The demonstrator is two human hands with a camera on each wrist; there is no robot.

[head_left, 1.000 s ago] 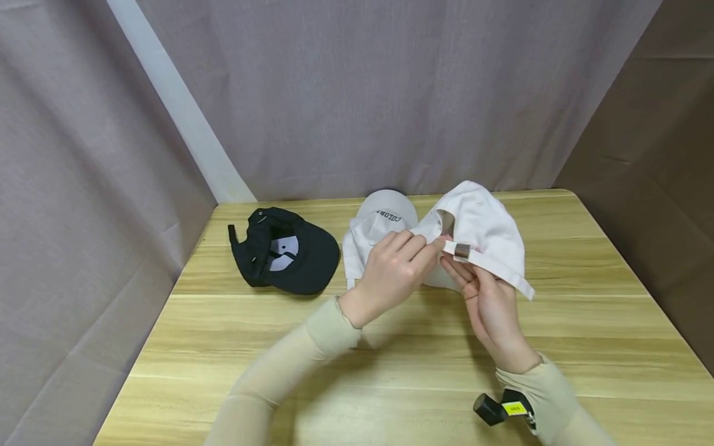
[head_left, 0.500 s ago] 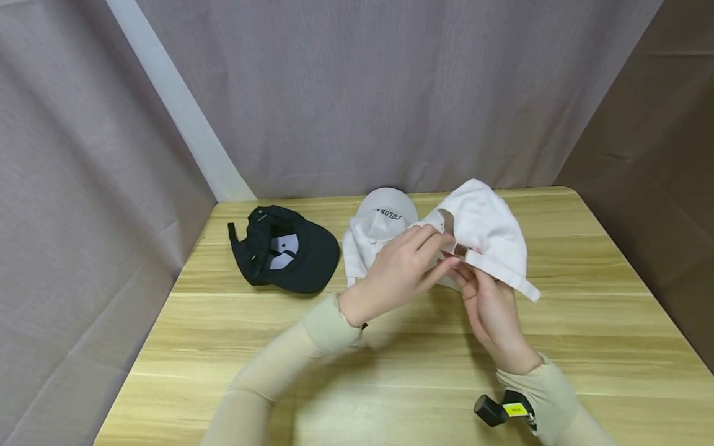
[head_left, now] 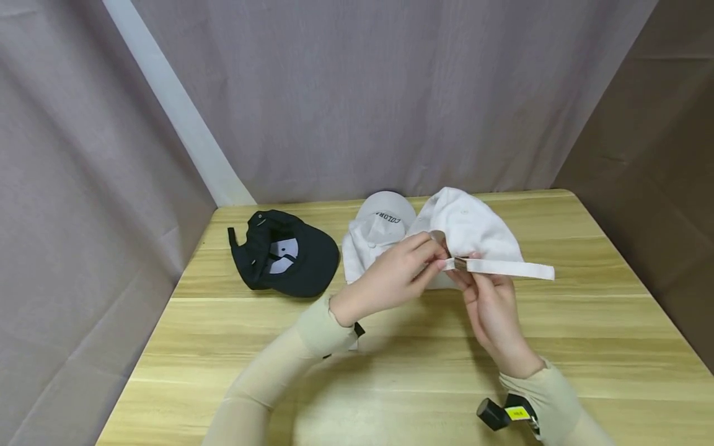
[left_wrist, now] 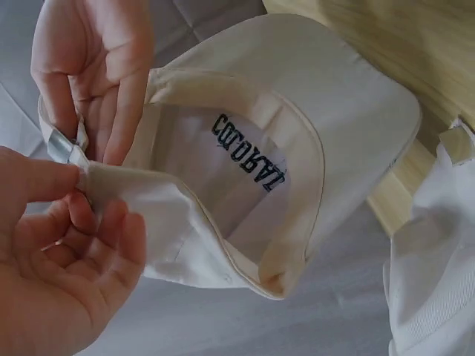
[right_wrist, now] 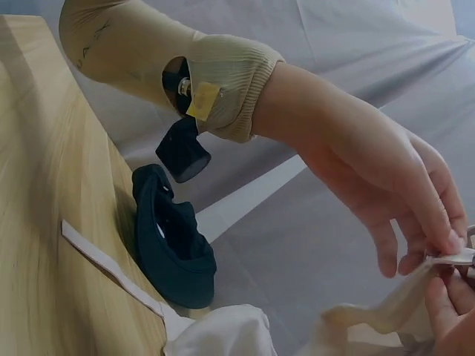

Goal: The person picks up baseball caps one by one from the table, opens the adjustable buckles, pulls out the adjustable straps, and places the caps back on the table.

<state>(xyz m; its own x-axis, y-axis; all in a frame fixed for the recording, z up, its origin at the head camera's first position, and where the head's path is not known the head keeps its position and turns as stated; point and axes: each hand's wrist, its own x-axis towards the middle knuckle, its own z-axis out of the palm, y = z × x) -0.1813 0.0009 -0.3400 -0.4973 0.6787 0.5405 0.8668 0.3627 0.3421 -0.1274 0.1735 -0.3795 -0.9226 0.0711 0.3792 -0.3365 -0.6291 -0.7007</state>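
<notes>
Both hands hold a white baseball cap (head_left: pixel 474 226) above the table, its back toward me in the head view. My left hand (head_left: pixel 398 269) pinches the strap just left of the metal buckle (head_left: pixel 460 264). My right hand (head_left: pixel 493 310) supports the cap from below, thumb at the strap beside the buckle. The strap's loose end (head_left: pixel 524 269) sticks out to the right. Dark lettering (left_wrist: pixel 249 152) shows inside the cap in the left wrist view. The right palm (left_wrist: pixel 96 67) and the left fingers (left_wrist: pixel 59 245) meet at the buckle there.
A second white cap (head_left: pixel 370 238) with lettering lies behind my left hand. Farther left, a black cap (head_left: pixel 284 254) rests with its inside showing. They lie on a wooden table (head_left: pixel 424 384), backed by grey curtains (head_left: pixel 357 93). A black wrist device (head_left: pixel 493 414) hangs by the right sleeve.
The held cap has tipped slightly lower, and its strap end has swung up to nearly level, reaching farther right. My left fingers moved over the buckle, then back to the strap left of it.
</notes>
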